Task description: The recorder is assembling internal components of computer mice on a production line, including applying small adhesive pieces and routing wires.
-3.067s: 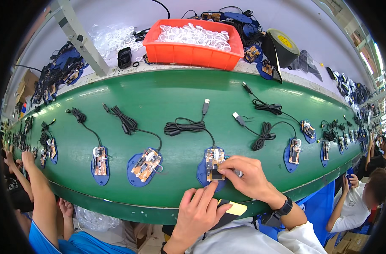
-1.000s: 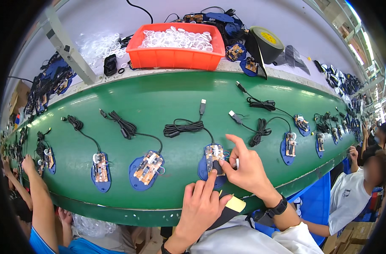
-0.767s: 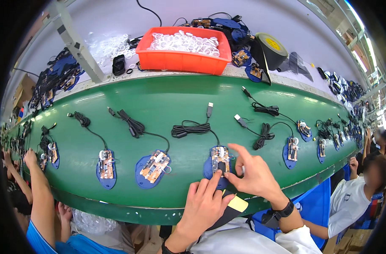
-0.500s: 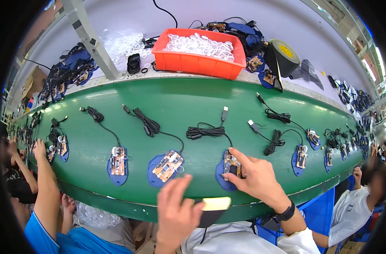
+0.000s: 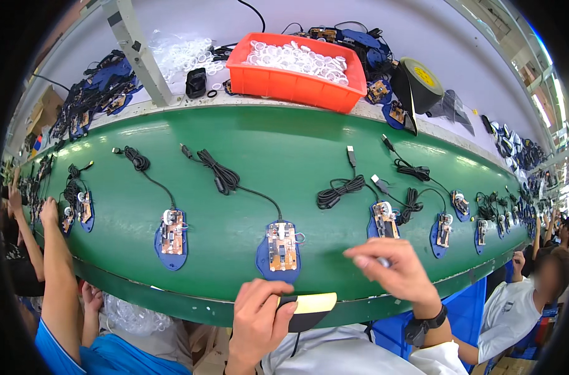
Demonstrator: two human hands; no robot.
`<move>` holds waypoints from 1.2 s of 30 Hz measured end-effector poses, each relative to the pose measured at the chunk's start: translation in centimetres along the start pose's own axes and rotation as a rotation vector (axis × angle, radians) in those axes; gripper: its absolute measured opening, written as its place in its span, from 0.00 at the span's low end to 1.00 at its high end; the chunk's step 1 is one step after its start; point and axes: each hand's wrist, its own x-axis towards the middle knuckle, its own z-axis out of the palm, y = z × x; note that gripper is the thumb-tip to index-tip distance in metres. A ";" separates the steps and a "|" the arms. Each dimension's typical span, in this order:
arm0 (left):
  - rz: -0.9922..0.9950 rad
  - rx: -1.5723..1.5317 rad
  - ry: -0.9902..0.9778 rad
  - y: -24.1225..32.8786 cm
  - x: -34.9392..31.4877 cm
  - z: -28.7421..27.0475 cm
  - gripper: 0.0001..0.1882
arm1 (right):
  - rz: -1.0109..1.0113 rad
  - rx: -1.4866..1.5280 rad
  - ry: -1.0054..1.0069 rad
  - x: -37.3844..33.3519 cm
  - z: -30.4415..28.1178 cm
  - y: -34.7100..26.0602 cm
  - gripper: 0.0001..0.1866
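My left hand (image 5: 258,314) is at the near edge of the green belt (image 5: 247,144), closed on a black object with a pale yellow top (image 5: 308,306). Just beyond it lies a blue mouse base carrying a circuit board (image 5: 279,249) with a black cable. My right hand (image 5: 392,270), with a black watch on its wrist, hovers over the belt with its fingers pinched together. Whether they hold a small part is unclear. It is just short of another blue base with a board (image 5: 384,220).
More blue bases with boards (image 5: 171,232) (image 5: 442,230) and coiled cables (image 5: 341,187) lie along the belt. An orange bin of white rings (image 5: 294,69) and a tape roll (image 5: 417,78) stand behind it. Other people's arms (image 5: 50,262) reach in at the left. Another person (image 5: 528,300) sits at the right.
My right hand has come off the board and drawn back toward the near edge. My left hand has shifted left and closed on the black and yellow object. The boards sit further right.
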 end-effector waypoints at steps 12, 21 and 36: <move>-0.072 -0.398 -0.090 -0.1 -0.8 0.5 0.16 | -0.212 0.388 -0.308 0.7 5.0 0.1 0.12; -0.134 -0.454 0.028 0.3 -0.2 0.3 0.11 | -0.235 0.276 -0.126 0.7 6.0 0.1 0.09; -0.163 -0.484 -0.015 0.2 0.1 -0.4 0.10 | -0.389 0.056 0.118 0.9 7.0 0.5 0.10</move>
